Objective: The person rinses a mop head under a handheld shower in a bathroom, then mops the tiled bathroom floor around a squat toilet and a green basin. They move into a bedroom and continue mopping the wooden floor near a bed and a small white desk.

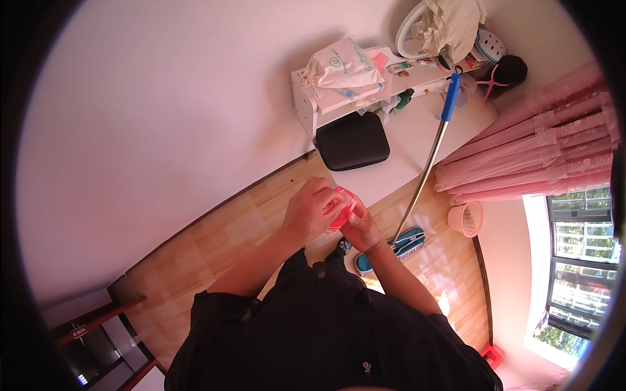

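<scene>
Both hands meet in front of my body around a small red plastic packet [341,215]. My left hand [312,209] has its fingers curled over the packet's upper left side. Against its right side press the thumb and fingers of my right hand [363,227]. The hands cover part of the packet, so what is inside cannot be told. Just beyond them is the near edge of a white desk [406,141], where a black zip case [353,141] lies flat.
A flat mop with a blue grip [450,97] leans against the desk, its teal head [411,243] on the wood-look floor. A white drawstring bag [345,63] sits on the desk shelf. Right are pink curtains [547,141], a pink wastebasket [464,219] and a red stool [491,356].
</scene>
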### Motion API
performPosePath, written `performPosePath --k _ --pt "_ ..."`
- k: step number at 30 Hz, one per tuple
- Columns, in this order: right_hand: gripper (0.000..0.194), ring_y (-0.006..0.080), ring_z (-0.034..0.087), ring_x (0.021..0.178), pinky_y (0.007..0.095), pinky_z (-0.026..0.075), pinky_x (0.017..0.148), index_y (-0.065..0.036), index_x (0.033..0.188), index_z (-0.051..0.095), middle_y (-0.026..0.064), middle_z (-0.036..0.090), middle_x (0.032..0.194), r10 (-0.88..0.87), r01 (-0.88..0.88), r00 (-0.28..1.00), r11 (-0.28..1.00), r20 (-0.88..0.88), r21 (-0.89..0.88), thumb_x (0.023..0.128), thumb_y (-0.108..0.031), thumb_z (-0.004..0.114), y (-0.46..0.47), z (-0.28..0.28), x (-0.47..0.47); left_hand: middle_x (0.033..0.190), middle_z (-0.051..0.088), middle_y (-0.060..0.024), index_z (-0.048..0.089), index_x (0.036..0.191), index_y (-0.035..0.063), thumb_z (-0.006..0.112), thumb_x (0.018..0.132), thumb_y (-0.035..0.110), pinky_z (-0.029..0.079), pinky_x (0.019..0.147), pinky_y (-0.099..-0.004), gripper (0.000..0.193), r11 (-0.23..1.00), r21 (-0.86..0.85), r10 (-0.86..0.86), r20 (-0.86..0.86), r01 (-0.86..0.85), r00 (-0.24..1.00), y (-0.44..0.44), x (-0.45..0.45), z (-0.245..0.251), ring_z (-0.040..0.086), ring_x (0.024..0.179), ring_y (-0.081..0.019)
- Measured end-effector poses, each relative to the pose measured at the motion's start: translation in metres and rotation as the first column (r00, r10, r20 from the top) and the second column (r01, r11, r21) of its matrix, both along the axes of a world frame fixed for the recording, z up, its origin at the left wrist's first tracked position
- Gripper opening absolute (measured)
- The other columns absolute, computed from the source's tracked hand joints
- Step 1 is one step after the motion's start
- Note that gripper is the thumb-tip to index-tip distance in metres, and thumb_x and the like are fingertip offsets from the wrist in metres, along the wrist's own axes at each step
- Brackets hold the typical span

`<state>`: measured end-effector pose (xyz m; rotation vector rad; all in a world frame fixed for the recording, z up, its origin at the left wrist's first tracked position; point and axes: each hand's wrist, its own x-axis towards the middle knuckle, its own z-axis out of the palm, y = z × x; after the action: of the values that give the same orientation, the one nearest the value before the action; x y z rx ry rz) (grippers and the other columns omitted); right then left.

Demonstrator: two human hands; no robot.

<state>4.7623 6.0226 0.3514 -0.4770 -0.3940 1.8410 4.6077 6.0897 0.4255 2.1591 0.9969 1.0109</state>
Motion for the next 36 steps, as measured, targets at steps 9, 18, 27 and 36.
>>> performPosePath --k 9,18,27,36 --pt "0.043 0.0198 0.057 0.112 0.0363 0.046 0.097 -0.003 0.123 0.053 0.0091 0.063 0.114 -0.071 0.049 0.885 0.997 0.460 0.060 0.083 0.000 0.070 -0.007 -0.005 -0.001 0.078 0.059 -0.0074 0.068 0.082 0.0053 0.071 0.075 0.014 0.049 0.062 -0.0324 0.012 0.875 -0.459 0.156 -0.031 -0.153 0.987 -0.021 0.000 -0.022 0.061 0.070 -0.0216" --pt "0.030 0.0210 0.058 0.108 0.0427 0.048 0.094 -0.006 0.120 0.052 0.0074 0.060 0.118 -0.015 0.068 0.972 0.974 0.236 -0.215 0.092 -0.012 0.061 -0.012 -0.007 -0.011 0.080 0.062 -0.0039 0.062 0.086 0.0011 0.065 0.084 0.003 0.048 0.064 -0.0242 0.005 0.508 -0.833 0.502 0.491 0.217 0.712 -0.037 -0.009 -0.067 0.059 0.071 -0.0097" --pt "0.015 0.0190 0.059 0.101 0.0413 0.050 0.086 -0.010 0.107 0.055 0.0047 0.061 0.108 0.161 0.004 0.946 0.862 0.280 -0.508 0.093 -0.012 0.060 -0.021 -0.062 -0.039 0.078 0.063 -0.0033 0.063 0.086 -0.0001 0.066 0.083 0.004 0.048 0.065 -0.0222 0.006 0.315 -0.940 0.736 0.331 0.134 0.591 -0.068 -0.046 -0.138 0.059 0.071 -0.0090" --pt "0.020 0.0179 0.063 0.094 0.0365 0.052 0.084 -0.009 0.110 0.056 0.0070 0.064 0.103 0.246 0.018 0.881 0.836 0.404 -0.548 0.092 -0.012 0.063 -0.041 -0.185 -0.093 0.075 0.063 -0.0035 0.062 0.086 0.0011 0.066 0.084 0.001 0.049 0.061 -0.0235 0.004 0.304 -0.920 0.870 0.163 -0.246 0.465 -0.108 -0.072 -0.239 0.060 0.065 -0.0103"
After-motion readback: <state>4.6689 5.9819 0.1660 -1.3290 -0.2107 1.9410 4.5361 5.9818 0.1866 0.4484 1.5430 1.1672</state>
